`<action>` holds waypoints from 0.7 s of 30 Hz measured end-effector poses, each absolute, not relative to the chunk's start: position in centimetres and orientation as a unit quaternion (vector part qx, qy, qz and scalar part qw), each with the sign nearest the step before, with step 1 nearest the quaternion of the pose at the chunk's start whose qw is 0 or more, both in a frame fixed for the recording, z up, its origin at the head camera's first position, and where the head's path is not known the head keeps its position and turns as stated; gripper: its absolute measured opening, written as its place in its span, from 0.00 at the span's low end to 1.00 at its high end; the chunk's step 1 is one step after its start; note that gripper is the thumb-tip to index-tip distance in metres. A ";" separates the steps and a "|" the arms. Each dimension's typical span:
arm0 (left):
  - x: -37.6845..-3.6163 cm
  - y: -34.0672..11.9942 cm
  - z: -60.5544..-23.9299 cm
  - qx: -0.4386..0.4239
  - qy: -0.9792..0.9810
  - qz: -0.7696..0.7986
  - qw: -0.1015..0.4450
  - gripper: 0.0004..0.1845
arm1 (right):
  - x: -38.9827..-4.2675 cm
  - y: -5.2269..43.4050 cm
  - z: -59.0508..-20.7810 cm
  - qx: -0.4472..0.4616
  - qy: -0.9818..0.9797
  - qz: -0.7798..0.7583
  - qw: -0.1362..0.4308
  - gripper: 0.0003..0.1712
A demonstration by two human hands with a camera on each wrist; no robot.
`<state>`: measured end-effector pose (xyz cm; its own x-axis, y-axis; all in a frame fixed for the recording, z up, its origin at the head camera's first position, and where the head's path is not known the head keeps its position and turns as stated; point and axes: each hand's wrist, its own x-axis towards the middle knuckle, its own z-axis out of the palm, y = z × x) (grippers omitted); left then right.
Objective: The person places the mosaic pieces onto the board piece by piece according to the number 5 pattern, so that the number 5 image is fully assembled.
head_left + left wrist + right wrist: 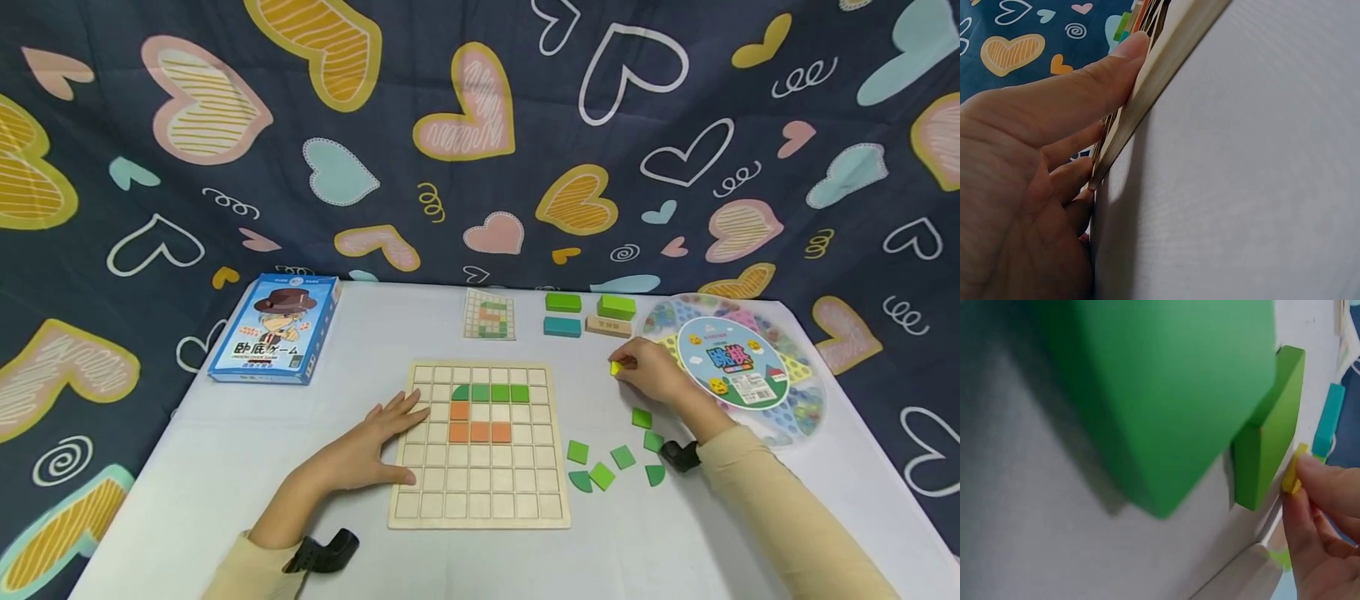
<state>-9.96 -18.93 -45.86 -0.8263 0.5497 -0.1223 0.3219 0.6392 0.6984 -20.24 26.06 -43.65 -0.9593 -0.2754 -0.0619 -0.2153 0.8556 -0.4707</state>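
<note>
A pale wooden grid board [480, 505] lies in the middle of the white table. Green tiles [499, 392] form a row near its top, starting with a rounded piece [461, 392], and several orange tiles [480, 432] sit below. My left hand [363, 446] rests on the board's left side with fingers spread; in the left wrist view the thumb [1094, 81] lies along its edge. To the right of the board, my right hand [656, 373] pinches a small yellow tile [1293, 472] between thumb and fingertips, close above the table.
Loose green tiles [622, 457] lie right of the board. Behind them stand green blocks [562, 302], a teal block [562, 327] and a wooden block [608, 326]. A pattern card [489, 314], a blue game box [276, 329] and a round game set [733, 363] sit farther back.
</note>
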 end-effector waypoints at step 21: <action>-10.0 -18.8 -45.6 0.243 0.894 0.336 0.170 0.50 | -13.6 16.1 -42.8 -0.221 0.879 -0.398 0.143 0.07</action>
